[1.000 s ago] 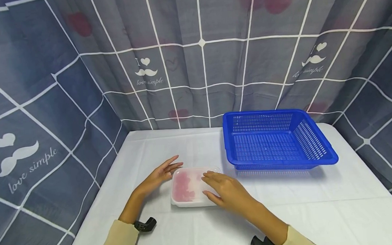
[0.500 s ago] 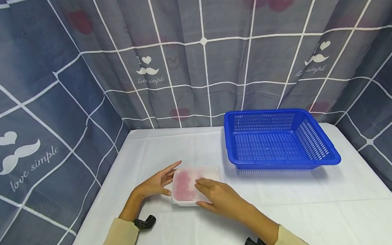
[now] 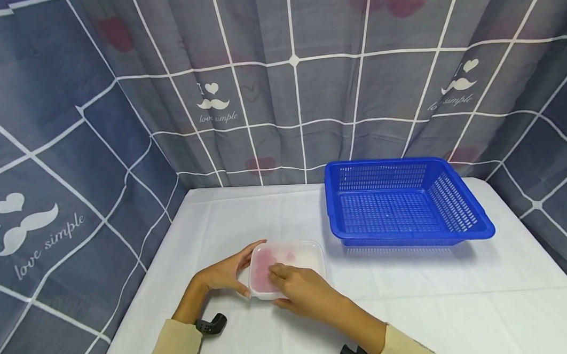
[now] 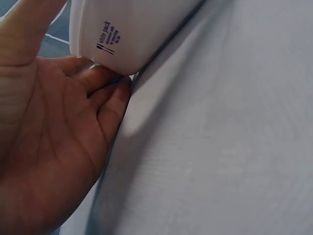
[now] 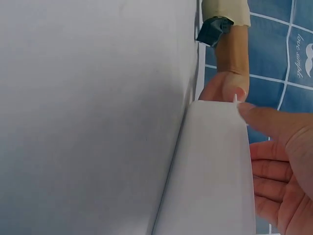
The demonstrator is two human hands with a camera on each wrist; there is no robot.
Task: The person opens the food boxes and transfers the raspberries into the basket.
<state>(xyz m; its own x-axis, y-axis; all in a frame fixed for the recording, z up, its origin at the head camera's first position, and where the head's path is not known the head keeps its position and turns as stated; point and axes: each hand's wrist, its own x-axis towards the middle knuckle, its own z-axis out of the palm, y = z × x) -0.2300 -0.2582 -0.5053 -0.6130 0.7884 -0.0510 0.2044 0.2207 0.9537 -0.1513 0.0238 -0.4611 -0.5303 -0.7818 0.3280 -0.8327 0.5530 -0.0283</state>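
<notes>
A white plastic food container (image 3: 309, 256) with a translucent lid lies on the white table, something pink showing through its left part. My left hand (image 3: 223, 272) holds its left end, thumb at the near corner and fingers at the far one. In the left wrist view, those fingers curl at the container's printed wall (image 4: 124, 29). Across the lid lies my right hand (image 3: 304, 291), its fingers straight over the top. The right wrist view has that hand's thumb (image 5: 274, 120) right at a small tab on the lid's corner.
A blue perforated plastic basket (image 3: 381, 209) with nothing in it stands at the back right of the white-covered table (image 3: 453, 291). Grey-blue checked curtains (image 3: 269, 92) enclose the back and sides. A black camera (image 3: 211, 325) sits on the left wrist.
My right hand has slid left across the lid towards its near left corner. The left hand has closed in from beside the container onto its left end. The basket stays put.
</notes>
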